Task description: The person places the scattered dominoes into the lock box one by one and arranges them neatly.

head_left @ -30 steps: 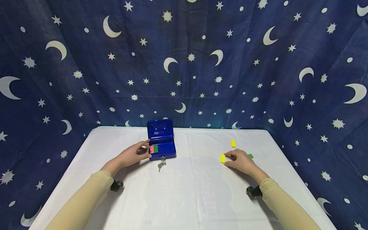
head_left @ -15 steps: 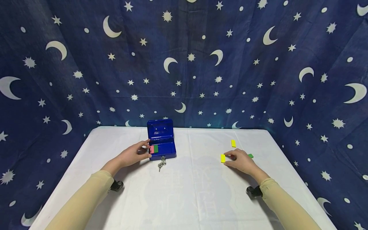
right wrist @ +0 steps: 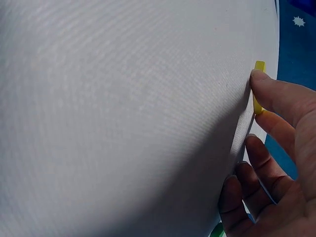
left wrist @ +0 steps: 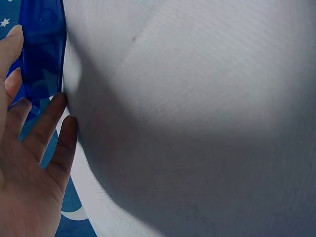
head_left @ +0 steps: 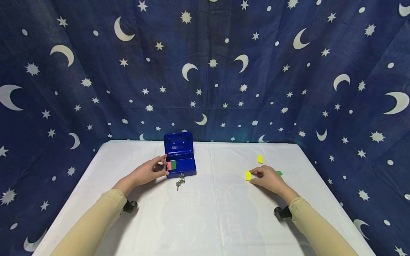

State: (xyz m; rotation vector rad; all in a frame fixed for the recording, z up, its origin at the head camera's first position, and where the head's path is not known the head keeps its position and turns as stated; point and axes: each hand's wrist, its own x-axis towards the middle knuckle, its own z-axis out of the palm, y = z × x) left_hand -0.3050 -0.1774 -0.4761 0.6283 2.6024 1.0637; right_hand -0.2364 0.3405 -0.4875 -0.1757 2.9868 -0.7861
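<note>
A blue metal cash box [head_left: 187, 164] stands on the table at centre left, its lid [head_left: 178, 144] raised. Inside, at its left end, a pink block [head_left: 169, 166] and a dark green block [head_left: 173, 165] lie side by side. My left hand [head_left: 148, 172] holds the box's left end, thumb at the front corner and fingers toward the back; the left wrist view shows the box's side [left wrist: 43, 54] at the thumb. At the right, my right hand [head_left: 268, 180] pinches a flat yellow block [head_left: 248, 176] by its edges between thumb and finger, as the right wrist view also shows.
A second yellow block [head_left: 260, 159] lies behind the right hand. Partly hidden beyond that hand is a green block [head_left: 279, 173]. Small keys [head_left: 178, 184] hang at the box's front. A dark blue curtain [head_left: 211, 71] with moons and stars surrounds the white-covered table [head_left: 205, 220].
</note>
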